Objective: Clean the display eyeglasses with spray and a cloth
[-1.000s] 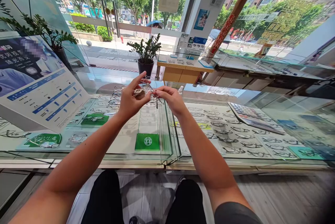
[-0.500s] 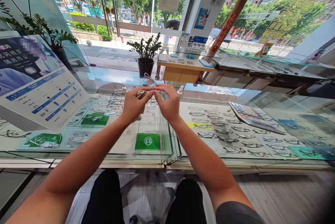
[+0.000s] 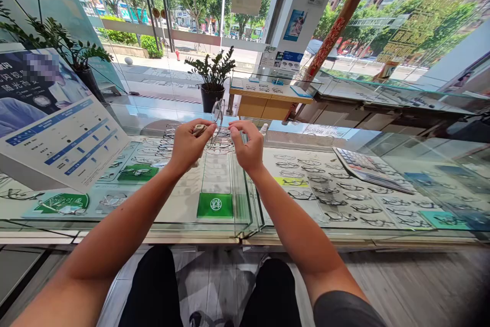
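My left hand pinches a pair of eyeglasses by thumb and forefinger, and the lenses stand nearly edge-on above the glass counter. A bunched beige cloth is tucked in the same hand, partly hidden by the fingers. Just right of the glasses is my right hand, its thumb and forefinger apart and nothing visible between them. Behind the right hand's knuckles, the white top of a small bottle shows; the rest of it is hidden.
Rows of eyeglass frames lie inside the glass showcase. On the counter a large printed display card leans at left, and a calculator-like keypad rests at right. Beyond stand a potted plant and a wooden cabinet.
My hands have moved apart, and the right has let go of the eyeglasses. The left keeps hold and has turned them more upright, shifting slightly left.
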Tool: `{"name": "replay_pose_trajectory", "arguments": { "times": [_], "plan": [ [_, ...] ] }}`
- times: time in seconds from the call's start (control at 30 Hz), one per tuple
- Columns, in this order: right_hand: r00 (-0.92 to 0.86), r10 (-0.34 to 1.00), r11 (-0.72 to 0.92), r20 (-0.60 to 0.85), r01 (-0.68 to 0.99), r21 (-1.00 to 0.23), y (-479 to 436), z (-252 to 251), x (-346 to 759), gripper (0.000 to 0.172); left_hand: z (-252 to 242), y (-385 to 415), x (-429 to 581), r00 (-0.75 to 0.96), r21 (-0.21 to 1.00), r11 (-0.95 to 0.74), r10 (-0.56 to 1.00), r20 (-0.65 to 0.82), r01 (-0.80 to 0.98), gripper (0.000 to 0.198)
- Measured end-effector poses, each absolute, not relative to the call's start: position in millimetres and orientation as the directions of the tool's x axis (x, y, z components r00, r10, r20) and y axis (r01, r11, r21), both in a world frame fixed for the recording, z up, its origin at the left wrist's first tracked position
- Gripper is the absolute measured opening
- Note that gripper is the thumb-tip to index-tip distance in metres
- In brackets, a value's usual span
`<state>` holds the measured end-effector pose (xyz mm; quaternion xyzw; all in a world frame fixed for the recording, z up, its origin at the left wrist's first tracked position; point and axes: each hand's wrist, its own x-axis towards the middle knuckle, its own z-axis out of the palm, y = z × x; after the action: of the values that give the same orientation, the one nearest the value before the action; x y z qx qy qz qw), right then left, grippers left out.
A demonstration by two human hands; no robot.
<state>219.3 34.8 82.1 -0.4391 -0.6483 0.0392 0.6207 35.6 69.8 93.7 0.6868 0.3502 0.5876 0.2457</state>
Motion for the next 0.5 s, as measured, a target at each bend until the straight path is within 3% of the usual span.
{"name": "replay_pose_trajectory", "arguments": {
  "times": [0.2, 0.33, 0.5],
  "plan": [
    [0.411, 0.643, 0.471, 0.646, 0.452, -0.757, 58.1, 75.9, 240.7, 0.027, 94.8, 76.6, 26.2, 0.374, 0.513, -0.704, 0.703, 0.605, 0.492, 0.022],
    [0.478, 0.654, 0.425, 0.587, 0.410, -0.807, 65.1, 74.2, 249.4, 0.030, 88.9, 76.9, 29.6, 0.581, 0.323, -0.691, 0.721, 0.379, 0.647, 0.022],
    [0.434, 0.688, 0.416, 0.582, 0.422, -0.806, 66.6, 72.0, 249.0, 0.027, 79.8, 73.8, 40.0, 0.625, 0.188, -0.641, 0.768, 0.142, 0.744, 0.024]
  ]
}}
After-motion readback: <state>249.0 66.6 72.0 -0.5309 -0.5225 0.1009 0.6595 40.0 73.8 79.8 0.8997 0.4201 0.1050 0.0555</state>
